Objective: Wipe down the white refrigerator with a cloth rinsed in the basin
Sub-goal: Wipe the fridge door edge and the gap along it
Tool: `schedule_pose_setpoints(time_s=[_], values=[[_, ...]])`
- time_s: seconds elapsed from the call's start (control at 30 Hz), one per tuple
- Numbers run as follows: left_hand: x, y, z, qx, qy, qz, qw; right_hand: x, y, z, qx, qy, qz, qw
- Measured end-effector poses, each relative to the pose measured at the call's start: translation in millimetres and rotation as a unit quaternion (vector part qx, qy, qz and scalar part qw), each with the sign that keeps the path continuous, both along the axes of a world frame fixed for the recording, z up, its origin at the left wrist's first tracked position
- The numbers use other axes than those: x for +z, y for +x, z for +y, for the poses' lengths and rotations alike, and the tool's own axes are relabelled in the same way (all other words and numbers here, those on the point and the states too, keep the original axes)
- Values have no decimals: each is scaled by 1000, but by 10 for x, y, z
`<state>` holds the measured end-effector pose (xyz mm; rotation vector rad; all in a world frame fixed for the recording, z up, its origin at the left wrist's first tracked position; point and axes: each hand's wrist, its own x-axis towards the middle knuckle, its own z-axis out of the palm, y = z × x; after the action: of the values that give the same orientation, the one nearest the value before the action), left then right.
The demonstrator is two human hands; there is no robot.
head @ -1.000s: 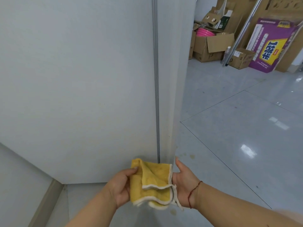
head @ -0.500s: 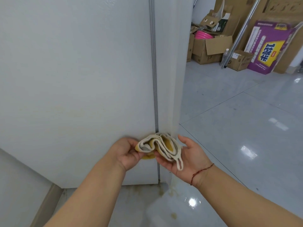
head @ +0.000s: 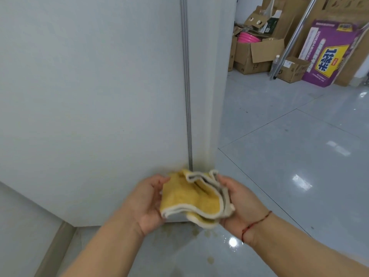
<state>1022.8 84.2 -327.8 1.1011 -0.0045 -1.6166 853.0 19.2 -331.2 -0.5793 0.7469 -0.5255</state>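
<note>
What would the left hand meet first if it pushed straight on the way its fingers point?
Probably the yellow cloth it already holds, then the right hand on the far side. Depth is unclear, but the refrigerator lies behind.

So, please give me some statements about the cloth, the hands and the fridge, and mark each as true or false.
1. Both hands hold the cloth. True: the left hand and the right hand each grip a side.
2. The cloth is blue. False: it is yellow with a pale edge.
3. The cloth is pressed flat on the fridge. False: it is folded and held between the hands.
4. A red string is on the right wrist. True.
5. The floor behind is carpeted. False: it is glossy tile.
</note>
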Motion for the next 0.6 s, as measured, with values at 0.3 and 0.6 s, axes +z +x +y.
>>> schedule_pose_setpoints(time_s=[0.3,0.6], values=[[-1239,-305,46,20,126,78,989,-450,-139,-330,98,-206,409,883],[-1888,-444,-183,157,187,78,967,-25,3,-365,42,-432,143,889]])
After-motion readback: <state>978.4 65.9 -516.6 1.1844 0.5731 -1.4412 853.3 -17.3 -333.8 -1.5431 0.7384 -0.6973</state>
